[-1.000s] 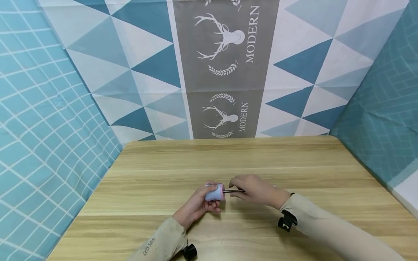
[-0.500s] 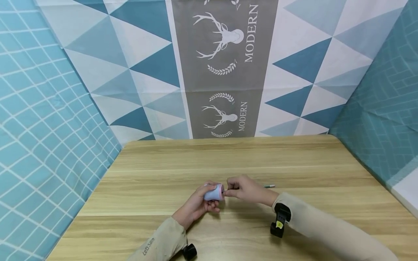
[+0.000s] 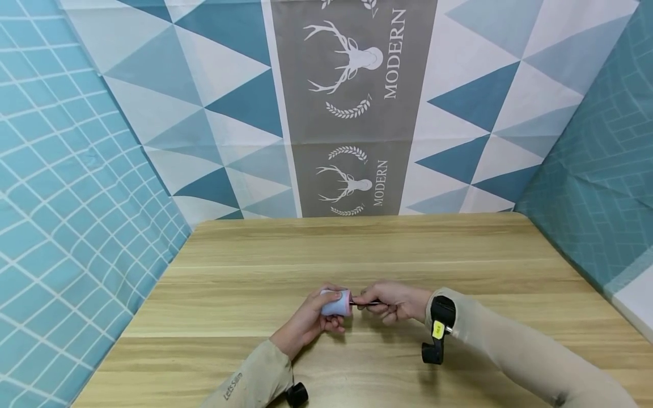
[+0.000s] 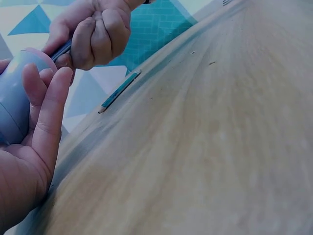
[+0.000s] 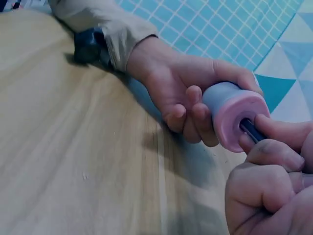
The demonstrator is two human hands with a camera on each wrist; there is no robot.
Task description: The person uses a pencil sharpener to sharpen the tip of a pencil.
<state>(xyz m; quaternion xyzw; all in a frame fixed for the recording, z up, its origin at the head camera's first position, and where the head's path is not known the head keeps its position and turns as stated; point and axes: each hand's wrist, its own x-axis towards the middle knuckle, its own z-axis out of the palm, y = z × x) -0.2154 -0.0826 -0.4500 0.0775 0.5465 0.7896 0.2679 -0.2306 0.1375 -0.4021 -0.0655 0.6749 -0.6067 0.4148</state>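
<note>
My left hand (image 3: 308,322) holds a pencil sharpener (image 3: 333,304), light blue and barrel-shaped with a pink end, tipped on its side above the table. My right hand (image 3: 397,300) pinches a dark pencil (image 3: 368,304) between thumb and forefinger, its other fingers curled in. In the right wrist view the dark pencil (image 5: 252,131) enters the round hole in the sharpener's pink end (image 5: 231,117); its tip is hidden inside. Several fingertips of the left hand (image 5: 182,81) wrap the blue body. A green pencil (image 4: 119,92) lies on the table beyond the hands in the left wrist view.
The wooden table (image 3: 229,272) spreads under both hands. Patterned cloth (image 3: 352,113) hangs behind it, with blue grid cloth (image 3: 76,198) on the left. Small dark crumbs (image 4: 212,62) lie on the table in the left wrist view.
The right hand has slid along the pencil toward the sharpener, and its wrist has turned over. From the head view the green pencil's end is now hidden. The left hand stays put.
</note>
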